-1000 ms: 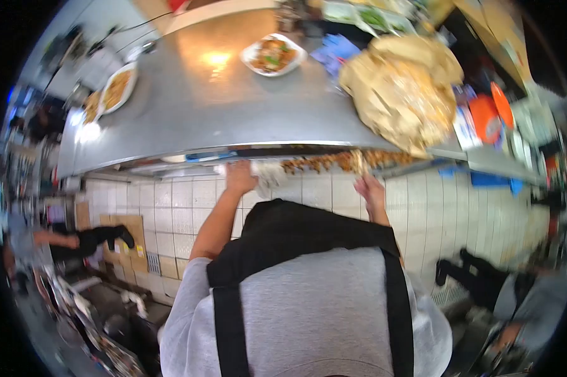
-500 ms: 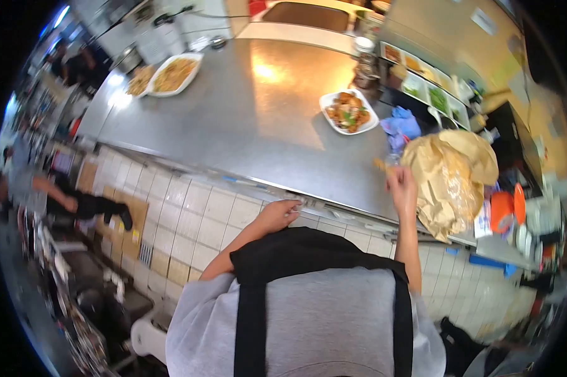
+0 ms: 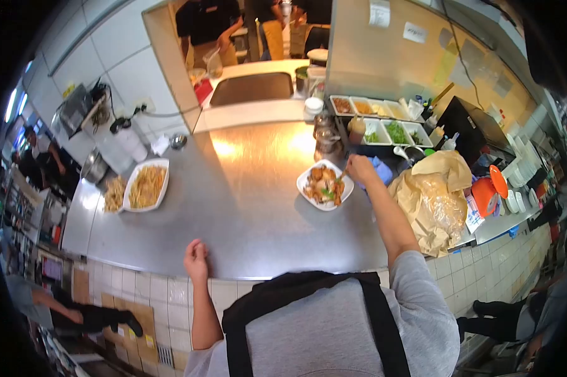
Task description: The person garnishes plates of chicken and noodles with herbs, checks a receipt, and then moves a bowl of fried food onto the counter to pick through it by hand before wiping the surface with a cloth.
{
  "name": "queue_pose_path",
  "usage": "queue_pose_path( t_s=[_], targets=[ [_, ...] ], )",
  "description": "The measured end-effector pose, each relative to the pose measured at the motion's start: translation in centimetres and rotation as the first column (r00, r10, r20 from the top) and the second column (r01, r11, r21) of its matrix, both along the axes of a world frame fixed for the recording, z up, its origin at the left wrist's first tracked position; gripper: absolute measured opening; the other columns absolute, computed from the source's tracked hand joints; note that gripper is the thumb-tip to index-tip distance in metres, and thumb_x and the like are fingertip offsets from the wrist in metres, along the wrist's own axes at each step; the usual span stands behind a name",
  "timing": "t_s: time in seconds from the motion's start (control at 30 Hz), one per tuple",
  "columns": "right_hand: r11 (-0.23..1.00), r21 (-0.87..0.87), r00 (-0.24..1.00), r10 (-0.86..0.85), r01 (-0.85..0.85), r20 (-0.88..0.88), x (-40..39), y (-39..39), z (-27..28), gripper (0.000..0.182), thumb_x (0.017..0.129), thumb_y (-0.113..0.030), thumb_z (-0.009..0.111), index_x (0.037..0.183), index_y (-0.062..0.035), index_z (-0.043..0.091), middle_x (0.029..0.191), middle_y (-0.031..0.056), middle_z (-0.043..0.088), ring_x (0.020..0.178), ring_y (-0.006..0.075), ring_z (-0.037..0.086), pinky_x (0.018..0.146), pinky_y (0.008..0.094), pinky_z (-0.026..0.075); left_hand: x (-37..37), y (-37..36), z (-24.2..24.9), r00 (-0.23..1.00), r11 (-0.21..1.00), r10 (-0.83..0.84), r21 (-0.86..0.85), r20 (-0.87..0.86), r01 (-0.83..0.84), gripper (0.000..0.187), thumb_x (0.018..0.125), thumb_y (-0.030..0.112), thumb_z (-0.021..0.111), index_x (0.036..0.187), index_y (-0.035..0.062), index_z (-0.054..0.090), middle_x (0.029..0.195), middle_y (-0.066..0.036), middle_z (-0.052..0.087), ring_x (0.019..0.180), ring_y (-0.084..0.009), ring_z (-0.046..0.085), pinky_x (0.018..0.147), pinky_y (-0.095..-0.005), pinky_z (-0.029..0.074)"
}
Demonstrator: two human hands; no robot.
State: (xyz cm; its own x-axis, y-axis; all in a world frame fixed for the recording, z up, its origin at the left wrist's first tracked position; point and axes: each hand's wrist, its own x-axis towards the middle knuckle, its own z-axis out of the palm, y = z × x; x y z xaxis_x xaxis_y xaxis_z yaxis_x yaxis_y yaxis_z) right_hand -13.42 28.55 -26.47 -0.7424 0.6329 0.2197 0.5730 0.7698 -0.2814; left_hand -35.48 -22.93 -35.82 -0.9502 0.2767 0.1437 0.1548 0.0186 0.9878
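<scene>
My right hand is pinched on a small tan piece of food, held at the right rim of a white square dish. Browned, saucy chunks with a pale topping and green garnish fill this dish. What exactly the tan piece is cannot be made out. Over the front edge of the steel counter, my left hand is loosely curled, with nothing visible in it. A crumpled brown paper bag with clear plastic inside stands to the right of my right forearm.
At the left are a white dish of noodles and a heap of pale food. Behind my right hand lies a blue cloth, with garnish trays beyond. An orange container stands right. People are visible through the hatch and at both sides.
My right hand has moved from beside the paper bag to the dish of browned chunks, carrying the tan piece. My left hand has shifted left along the counter edge. The view has tilted up.
</scene>
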Motion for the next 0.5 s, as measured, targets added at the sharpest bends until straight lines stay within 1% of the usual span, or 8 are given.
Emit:
queue_pose_path(
  t_s=[0.03, 0.17, 0.2, 0.23, 0.27, 0.3, 0.4, 0.5],
  targets=[
    [0.994, -0.107, 0.999, 0.018, -0.014, 0.034, 0.4, -0.1, 0.4, 0.020, 0.077, -0.021, 0.059, 0.086, -0.0027, 0.061, 0.082, 0.0218, 0.064, 0.075, 0.0401, 0.061, 0.070, 0.0451, 0.050, -1.8, -0.3, -0.2, 1.000, 1.000, -0.020, 0.014, -0.020, 0.021, 0.021, 0.089, 0.013, 0.055, 0.106, 0.0002, 0.057, 0.082, -0.006, 0.059, 0.066, -0.0120, 0.056, 0.064, -0.0251, 0.049],
    [0.998, 0.045, 0.990, -0.041, 0.048, -0.135, 3.1, -0.1, -1.9, 0.033, 0.084, -0.033, 0.056, 0.098, -0.0034, 0.057, 0.079, 0.0188, 0.064, 0.068, 0.0332, 0.064, 0.062, 0.0427, 0.053, -9.1, -0.7, -0.5, 0.956, 0.974, 0.190, 0.077, 0.222, -0.211, 0.038, 0.092, 0.026, 0.051, 0.122, 0.0045, 0.044, 0.084, -0.008, 0.056, 0.062, -0.0147, 0.055, 0.057, -0.0276, 0.050],
    [0.924, -0.363, 0.981, -0.167, 0.122, -0.095, 3.8, -0.8, -1.3, 0.037, 0.086, -0.038, 0.053, 0.101, -0.0041, 0.055, 0.076, 0.0162, 0.063, 0.062, 0.0279, 0.063, 0.056, 0.0396, 0.053, -10.8, -0.3, -0.4, 0.934, 0.949, 0.240, 0.139, 0.264, -0.283, 0.046, 0.092, 0.033, 0.049, 0.128, 0.0066, 0.038, 0.085, -0.009, 0.056, 0.061, -0.0163, 0.055, 0.054, -0.0280, 0.050],
    [0.684, -0.708, 0.965, -0.262, 0.175, -0.015, 4.5, -1.7, -0.9, 0.041, 0.088, -0.042, 0.050, 0.103, -0.0049, 0.052, 0.073, 0.0136, 0.062, 0.057, 0.0227, 0.063, 0.050, 0.0364, 0.053, -12.4, 0.1, 0.3, 0.940, 0.954, 0.221, 0.144, 0.259, -0.264, 0.046, 0.092, 0.033, 0.049, 0.128, 0.0066, 0.038, 0.085, -0.009, 0.056, 0.061, -0.0163, 0.055, 0.054, -0.0280, 0.050],
    [0.515, -0.850, 0.964, -0.264, 0.112, -0.033, 5.1, -2.3, -1.4, 0.039, 0.090, -0.042, 0.046, 0.101, -0.0046, 0.053, 0.071, 0.0114, 0.060, 0.053, 0.0193, 0.061, 0.047, 0.0332, 0.052, -13.9, 0.4, 1.2, 0.897, 0.913, 0.286, 0.190, 0.338, -0.362, 0.053, 0.091, 0.039, 0.049, 0.131, 0.0086, 0.032, 0.088, -0.010, 0.056, 0.061, -0.0172, 0.055, 0.052, -0.0273, 0.050],
    [0.320, -0.947, 0.962, -0.267, 0.035, -0.055, 5.7, -3.0, -2.1, 0.038, 0.092, -0.041, 0.043, 0.100, -0.0044, 0.053, 0.069, 0.0093, 0.058, 0.049, 0.0159, 0.058, 0.044, 0.0300, 0.052, -15.0, 0.7, 2.2, 0.842, 0.859, 0.342, 0.224, 0.418, -0.460, 0.060, 0.090, 0.045, 0.048, 0.134, 0.0106, 0.027, 0.090, -0.010, 0.056, 0.060, -0.0180, 0.055, 0.050, -0.0267, 0.049],
    [0.098, -0.976, 0.875, -0.433, -0.194, -0.218, 5.6, -5.8, -4.1, 0.035, 0.094, -0.036, 0.039, 0.099, -0.0033, 0.052, 0.070, 0.0103, 0.060, 0.047, 0.0182, 0.058, 0.044, 0.0302, 0.052, -17.3, 2.1, 4.2, 0.830, 0.881, 0.377, 0.118, 0.411, -0.459, 0.065, 0.088, 0.049, 0.048, 0.136, 0.0129, 0.022, 0.095, -0.011, 0.055, 0.061, -0.0198, 0.055, 0.051, -0.0268, 0.049],
    [0.095, -0.966, 0.872, -0.417, -0.240, -0.257, 3.9, -6.5, -5.0, 0.034, 0.096, -0.033, 0.036, 0.099, -0.0021, 0.051, 0.071, 0.0108, 0.060, 0.048, 0.0187, 0.058, 0.044, 0.0307, 0.052, -19.9, 2.5, 2.5, 0.838, 0.899, 0.358, 0.091, 0.411, -0.429, 0.059, 0.090, 0.043, 0.046, 0.135, 0.0125, 0.024, 0.099, -0.010, 0.056, 0.065, -0.0209, 0.058, 0.053, -0.0285, 0.050]
  ],
)
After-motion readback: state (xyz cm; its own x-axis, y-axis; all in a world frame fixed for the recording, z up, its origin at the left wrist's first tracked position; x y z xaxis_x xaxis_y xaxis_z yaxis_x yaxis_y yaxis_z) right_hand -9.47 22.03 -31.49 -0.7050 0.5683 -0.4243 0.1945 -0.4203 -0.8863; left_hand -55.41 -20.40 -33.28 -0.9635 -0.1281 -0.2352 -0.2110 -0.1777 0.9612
